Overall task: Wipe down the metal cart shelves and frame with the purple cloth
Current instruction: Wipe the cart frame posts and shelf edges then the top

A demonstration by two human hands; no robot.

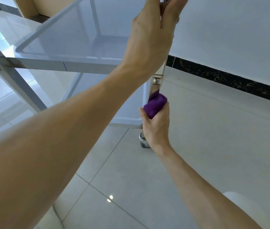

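Nearest the camera, a bare left forearm reaches diagonally up to the left hand (149, 38), whose fingers and thumb curl round the upright post (157, 87) of the metal cart (36, 64) near the top edge of the view. Lower on the same post, the right hand (156, 128) grips the purple cloth (155, 104), bunched and pressed against the metal just under a bolted bracket (157, 80).

Glossy pale floor tiles (147, 179) with thin dark joints carry the cart; two small light spots gleam on them. A white wall (238, 30) stands to the right, edged at its foot by a black speckled skirting (230, 80). A wooden cabinet (36, 5) shows at the top left.

An upper shelf (68, 38), a shallow rimmed tray, holds nothing visible. A lower shelf (127, 113) sits beneath it, mostly hidden by the arms. One caster wheel (143, 142) peeks out beside the right wrist.
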